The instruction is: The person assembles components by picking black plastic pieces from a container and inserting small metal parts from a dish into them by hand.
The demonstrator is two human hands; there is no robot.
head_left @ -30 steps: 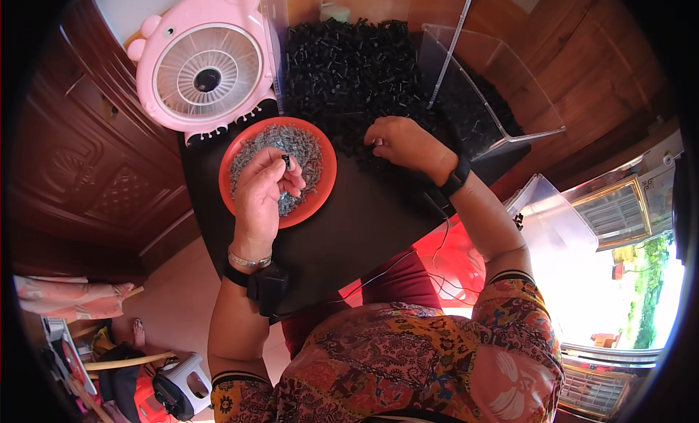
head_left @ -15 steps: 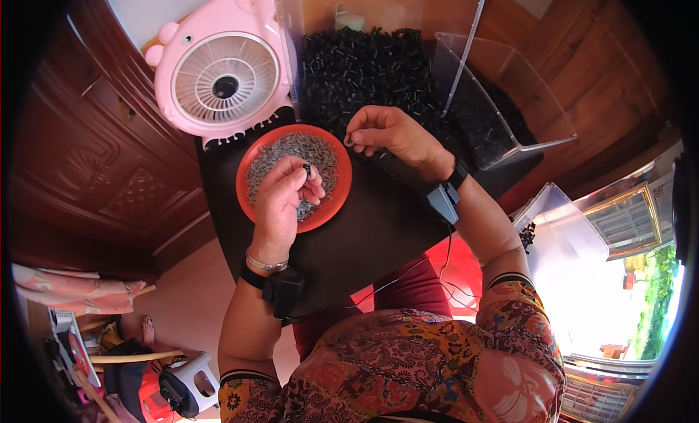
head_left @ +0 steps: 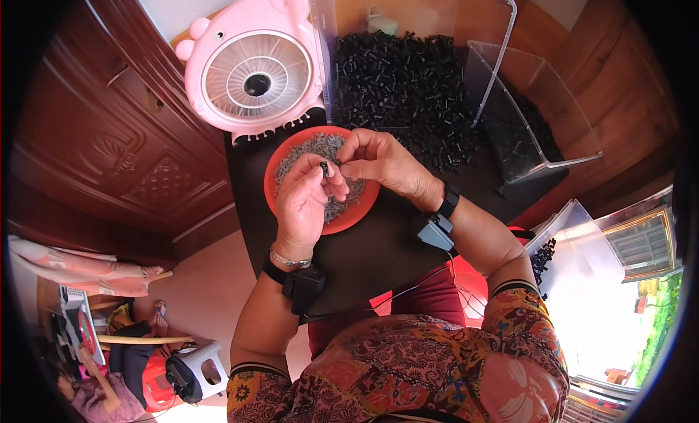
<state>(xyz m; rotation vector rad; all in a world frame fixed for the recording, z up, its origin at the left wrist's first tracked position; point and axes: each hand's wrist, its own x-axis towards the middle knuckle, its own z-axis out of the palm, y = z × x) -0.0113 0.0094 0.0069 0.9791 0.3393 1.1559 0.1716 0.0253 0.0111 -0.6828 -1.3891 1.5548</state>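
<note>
My left hand (head_left: 301, 208) is over the red-orange bowl (head_left: 368, 203), its thumb and forefinger closed on a small black cylindrical part (head_left: 325, 167). My right hand (head_left: 389, 163) meets it from the right, with thumb and forefinger pinched together close beside that part. Whatever sits in the right fingertips is too small to make out. Lots of small grey metal-looking pieces (head_left: 312, 148) fill the bowl below both hands.
Behind the bowl lies a big heap of black parts (head_left: 408, 88) by a clear plastic box (head_left: 504, 52). A second clear bin (head_left: 579, 128) stands to its right. A pink animal-shaped fan (head_left: 207, 81) is at the back left. All rest on a dark table (head_left: 364, 259).
My right hand has moved left and down from the bowl's right rim to my left fingertips. My left hand still holds the black part. The whole view has shifted slightly.
</note>
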